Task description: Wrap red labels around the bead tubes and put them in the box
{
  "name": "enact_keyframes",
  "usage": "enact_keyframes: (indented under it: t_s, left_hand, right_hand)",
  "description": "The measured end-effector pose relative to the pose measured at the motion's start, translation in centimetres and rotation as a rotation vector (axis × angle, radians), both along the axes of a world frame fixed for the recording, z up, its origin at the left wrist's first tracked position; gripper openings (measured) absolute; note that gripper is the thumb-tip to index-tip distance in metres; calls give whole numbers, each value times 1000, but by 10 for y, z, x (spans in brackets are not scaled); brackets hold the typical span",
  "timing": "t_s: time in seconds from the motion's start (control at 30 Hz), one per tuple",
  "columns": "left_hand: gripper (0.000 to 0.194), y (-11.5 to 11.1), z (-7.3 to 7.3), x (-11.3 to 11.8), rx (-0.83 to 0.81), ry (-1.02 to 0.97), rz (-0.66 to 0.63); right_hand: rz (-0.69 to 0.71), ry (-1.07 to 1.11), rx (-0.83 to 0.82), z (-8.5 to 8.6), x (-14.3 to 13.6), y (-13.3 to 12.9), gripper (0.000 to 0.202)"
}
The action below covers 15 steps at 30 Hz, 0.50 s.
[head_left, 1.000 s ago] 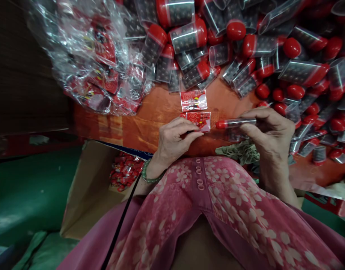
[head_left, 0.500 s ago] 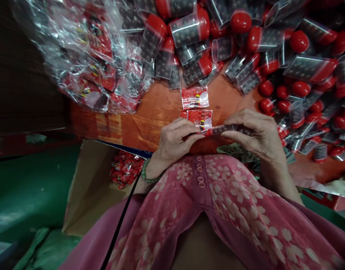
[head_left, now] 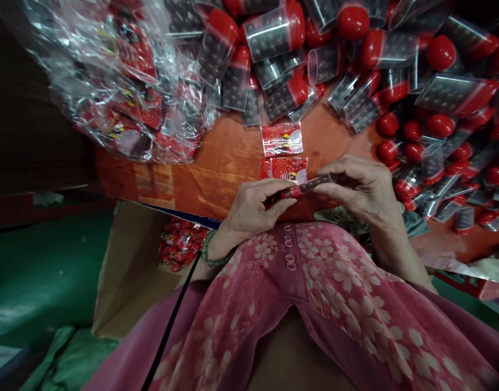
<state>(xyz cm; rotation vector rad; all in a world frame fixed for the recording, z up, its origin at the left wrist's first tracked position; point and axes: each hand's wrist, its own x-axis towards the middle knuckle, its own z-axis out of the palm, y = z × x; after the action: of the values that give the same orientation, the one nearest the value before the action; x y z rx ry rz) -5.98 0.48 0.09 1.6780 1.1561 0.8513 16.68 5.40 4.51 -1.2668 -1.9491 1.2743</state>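
Note:
Between my two hands is a slim clear tube (head_left: 315,182) with dark contents, its right end tilted slightly up. A red printed wrapper (head_left: 289,192) surrounds or lies against its left end; I cannot tell which. My left hand (head_left: 258,206) pinches the wrapper end between thumb and fingers. On the other end, the thumb and fingers of my right hand (head_left: 361,187) are closed. Just beyond the tube, a flat red printed wrapper (head_left: 273,169) lies on the orange surface. A second flat wrapper (head_left: 282,139) is right above it.
Clear containers of dark balls with red caps (head_left: 273,35) are heaped along the back and right of the orange surface (head_left: 216,187). At left lies a clear plastic bag (head_left: 131,103) of red wrappers. Below it, a cardboard box (head_left: 125,271) contains several small red packed pieces (head_left: 181,244).
The tube has shifted left, its right end now tilted up. My right fingertips have moved a little left along with it. The left hand has turned slightly, showing more of the red wrapper.

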Motion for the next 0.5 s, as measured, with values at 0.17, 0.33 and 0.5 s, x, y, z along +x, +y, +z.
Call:
enact_keyframes:
  t_s: [0.17,0.33,0.5]
  left_hand:
    - [24,1,3,6,42,1,-17]
    - [28,7,9,7,-91,26,-71]
    - [43,10,11,4,-378,-37,-78]
  right_hand:
    - [-5,19,-184,-6,-2,-6,21]
    - [-183,132,-422,-14,-6,-8,26]
    - [-169,124,-368,-14,-9,-6,24]
